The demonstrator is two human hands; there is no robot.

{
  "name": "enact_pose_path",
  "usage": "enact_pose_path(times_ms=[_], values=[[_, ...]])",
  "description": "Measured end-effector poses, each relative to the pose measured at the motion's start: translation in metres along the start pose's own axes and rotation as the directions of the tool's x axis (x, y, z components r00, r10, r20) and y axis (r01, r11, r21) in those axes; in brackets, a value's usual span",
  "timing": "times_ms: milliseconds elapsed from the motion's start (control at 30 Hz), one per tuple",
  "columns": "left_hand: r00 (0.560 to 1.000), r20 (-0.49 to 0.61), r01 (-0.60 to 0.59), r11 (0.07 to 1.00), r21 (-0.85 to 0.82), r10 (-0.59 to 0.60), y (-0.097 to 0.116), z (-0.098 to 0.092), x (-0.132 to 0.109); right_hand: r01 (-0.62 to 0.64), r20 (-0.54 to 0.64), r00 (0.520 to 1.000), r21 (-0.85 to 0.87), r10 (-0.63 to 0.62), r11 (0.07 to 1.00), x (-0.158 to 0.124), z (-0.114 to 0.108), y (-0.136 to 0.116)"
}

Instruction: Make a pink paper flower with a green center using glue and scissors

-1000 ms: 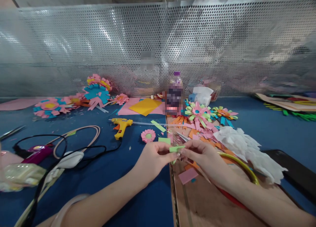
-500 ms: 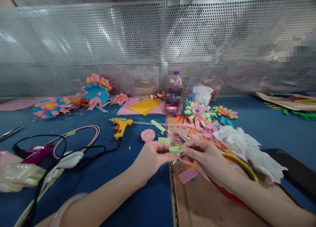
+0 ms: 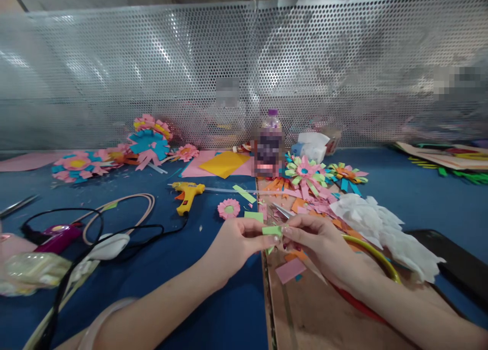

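Far left: a clear bag (image 3: 34,273) and a purple tool (image 3: 57,236) lie among cords.
Glue gun (image 3: 186,196): yellow, on its side on the blue table (image 3: 224,314), nozzle leftward.
Pink flower (image 3: 229,209): green-centred, just beyond the left hand, not touching it.
Left hand (image 3: 231,246): thumb and forefinger almost together, pinching the left part of a green strip.
Green strip (image 3: 270,230): between both hands, one hand at either end.
Blades (image 3: 282,210): pointed metal, just behind the right hand; their other end is hidden.
Right hand (image 3: 320,241): thumb and forefinger closed on the strip's right end, the other fingers curled, partly hidden.
Tissue (image 3: 385,233): crumpled, white, right of the right hand.
Far right: a black slab (image 3: 453,261), beside the tissue.
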State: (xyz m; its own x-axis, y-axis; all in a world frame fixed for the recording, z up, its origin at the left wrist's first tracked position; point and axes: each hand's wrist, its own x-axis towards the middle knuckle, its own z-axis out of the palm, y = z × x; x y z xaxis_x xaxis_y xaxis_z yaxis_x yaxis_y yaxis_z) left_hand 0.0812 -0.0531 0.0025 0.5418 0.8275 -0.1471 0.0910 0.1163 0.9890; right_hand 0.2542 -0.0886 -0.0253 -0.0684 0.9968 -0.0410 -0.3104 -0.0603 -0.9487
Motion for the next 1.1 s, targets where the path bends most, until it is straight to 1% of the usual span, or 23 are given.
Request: enact_pose_path(times_ms=[133,233,367,533,733,867,1033,1100], values=[[1.0,-0.011,0.02,1.0,-0.003,-0.02,-0.0002,0.0009,0.0001,0.022,0.033,0.999,-0.036,-0.021,0.999,-0.0012,-0.0013,0.0008],[0.999,-0.016,0.033,0.999,0.003,-0.033,-0.0008,0.0017,0.0004,0.058,0.02,0.998,-0.069,-0.056,0.996,-0.0026,-0.0014,0.0009],[0.999,-0.045,0.03,0.998,0.057,-0.028,-0.0022,0.0008,0.0005,0.05,0.011,0.999,-0.091,-0.05,0.995,-0.0011,-0.0004,0.0023],[0.997,-0.07,0.051,0.994,0.091,-0.045,-0.0034,-0.0009,0.0015,0.006,-0.033,0.999,-0.234,-0.014,0.972,-0.0003,0.0016,0.0014],[0.996,-0.075,0.047,0.998,0.036,-0.044,-0.0017,-0.0006,0.0052,0.031,-0.021,0.999,-0.338,-0.04,0.941,-0.0028,0.0017,-0.0015],[0.996,-0.09,0.021,1.0,0.015,-0.02,-0.0012,-0.0025,0.005,-0.009,-0.009,1.0,-0.37,0.006,0.929,-0.0006,0.0023,-0.0026],[0.99,-0.14,-0.006,1.0,-0.012,0.004,0.0008,-0.0025,0.0043,-0.076,0.132,0.981,-0.419,0.143,0.905,-0.0014,0.0058,-0.0024],[0.988,-0.151,-0.005,1.0,-0.022,0.002,0.0014,-0.0018,0.0047,-0.105,0.138,0.975,-0.393,0.172,0.914,-0.0018,0.0068,-0.0004]])
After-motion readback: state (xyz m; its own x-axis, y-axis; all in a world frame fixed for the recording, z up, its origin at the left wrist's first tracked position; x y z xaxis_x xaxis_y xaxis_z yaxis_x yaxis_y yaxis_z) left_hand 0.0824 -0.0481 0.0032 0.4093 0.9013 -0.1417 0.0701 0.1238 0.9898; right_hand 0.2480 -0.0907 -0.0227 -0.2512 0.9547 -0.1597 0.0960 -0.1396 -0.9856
